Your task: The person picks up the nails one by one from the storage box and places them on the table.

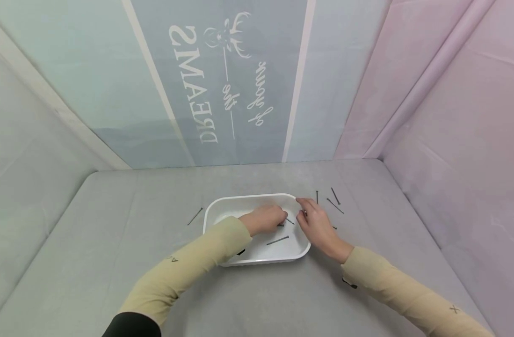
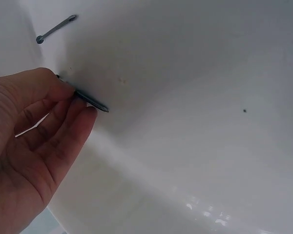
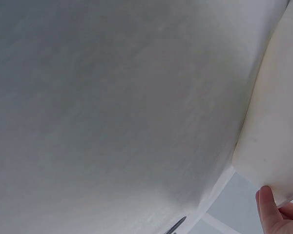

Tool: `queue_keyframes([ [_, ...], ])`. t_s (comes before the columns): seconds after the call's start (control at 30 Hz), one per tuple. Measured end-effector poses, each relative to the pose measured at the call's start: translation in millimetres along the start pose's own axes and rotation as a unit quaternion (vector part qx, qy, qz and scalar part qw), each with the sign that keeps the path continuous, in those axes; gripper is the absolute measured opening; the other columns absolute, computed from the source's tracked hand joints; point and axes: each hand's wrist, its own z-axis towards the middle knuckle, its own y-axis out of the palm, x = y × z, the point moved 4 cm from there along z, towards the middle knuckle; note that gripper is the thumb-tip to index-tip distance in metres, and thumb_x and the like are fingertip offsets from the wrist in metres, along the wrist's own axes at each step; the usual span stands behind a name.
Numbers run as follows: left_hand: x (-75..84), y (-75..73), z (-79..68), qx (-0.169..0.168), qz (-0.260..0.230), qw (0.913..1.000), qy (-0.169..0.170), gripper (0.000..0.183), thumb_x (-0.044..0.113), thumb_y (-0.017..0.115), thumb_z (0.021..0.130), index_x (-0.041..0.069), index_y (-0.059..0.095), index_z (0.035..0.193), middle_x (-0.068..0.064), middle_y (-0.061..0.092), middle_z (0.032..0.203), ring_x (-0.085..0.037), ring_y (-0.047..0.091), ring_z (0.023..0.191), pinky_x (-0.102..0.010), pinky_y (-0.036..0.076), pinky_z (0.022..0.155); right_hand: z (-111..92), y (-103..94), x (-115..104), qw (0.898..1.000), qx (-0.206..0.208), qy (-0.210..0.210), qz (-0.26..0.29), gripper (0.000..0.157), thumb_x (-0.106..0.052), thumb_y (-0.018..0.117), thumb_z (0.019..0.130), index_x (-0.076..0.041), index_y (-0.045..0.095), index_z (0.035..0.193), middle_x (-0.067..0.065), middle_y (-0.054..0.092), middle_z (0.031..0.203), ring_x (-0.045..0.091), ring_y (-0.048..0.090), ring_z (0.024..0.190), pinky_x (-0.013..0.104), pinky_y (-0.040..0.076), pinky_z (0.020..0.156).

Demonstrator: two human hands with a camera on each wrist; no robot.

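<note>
"Grip status?"

"On my head view, I record the left hand (image 1: 264, 219) pinching a nail (image 2: 92, 101) inside the white tray (image 1: 261, 252), near its right edge."

"Right?"

"I find the right hand (image 1: 320, 228) gripping its far right corner."

Printed backdrop (image 1: 242, 89), top centre: white stag's head (image 1: 225, 37), sideways "DREAMS" lettering (image 1: 193, 86). Pink fabric wall (image 1: 471, 126), right. Grey tabletop (image 1: 278, 295) across lower half.

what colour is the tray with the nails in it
White: the tray shows best in the head view.
</note>
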Motion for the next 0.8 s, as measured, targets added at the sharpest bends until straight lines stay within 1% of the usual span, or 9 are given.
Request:
queue_keyframes([
  [0.2,-1.7,2.4,1.7,0.000,-0.005,1.0000,0.004,0.017,0.007,0.060,0.084,0.014,0.050,0.072,0.002,0.053,0.068,-0.013,0.045,0.062,-0.025,0.042,0.060,0.2,0.7,0.4,1.000,-0.001,0.001,0.001,0.034,0.000,0.049,0.085,0.005,0.053,0.118,0.016,0.056,0.112,0.018,0.059,0.082,0.023,0.052,0.064],
  [0.37,-4.2,3.2,0.8,-0.002,-0.010,0.9999,0.004,0.014,0.005,0.061,0.083,0.013,0.052,0.075,0.002,0.053,0.069,-0.012,0.044,0.062,-0.025,0.042,0.061,0.4,0.4,0.6,1.000,-0.001,0.002,0.004,0.034,0.000,0.049,0.085,0.005,0.053,0.118,0.016,0.056,0.112,0.019,0.059,0.083,0.023,0.052,0.065],
  [0.57,-5.3,0.5,-1.7,-0.006,-0.018,0.9998,0.005,0.013,0.001,0.060,0.082,0.013,0.055,0.079,0.002,0.054,0.073,-0.012,0.045,0.064,-0.024,0.043,0.063,0.7,-0.5,0.0,1.000,0.000,-0.001,0.007,0.034,0.001,0.049,0.085,0.006,0.054,0.118,0.017,0.056,0.112,0.019,0.060,0.082,0.023,0.052,0.064],
  [0.67,-5.0,-0.6,-2.1,-0.010,-0.015,0.9998,0.005,0.010,0.003,0.059,0.084,0.012,0.056,0.081,0.002,0.055,0.074,-0.011,0.044,0.065,-0.023,0.042,0.063,1.1,-0.9,0.0,1.000,-0.001,-0.001,0.006,0.034,0.001,0.049,0.085,0.006,0.054,0.118,0.017,0.056,0.112,0.019,0.060,0.083,0.023,0.052,0.064],
  [0.8,-2.4,-3.5,-3.3,-0.004,0.001,0.9999,0.009,0.009,0.009,0.056,0.089,0.013,0.058,0.081,0.002,0.056,0.075,-0.011,0.045,0.065,-0.023,0.042,0.061,1.4,-1.6,0.1,1.000,0.000,-0.002,0.006,0.034,0.002,0.049,0.084,0.006,0.054,0.117,0.017,0.057,0.111,0.018,0.059,0.082,0.023,0.052,0.064],
])
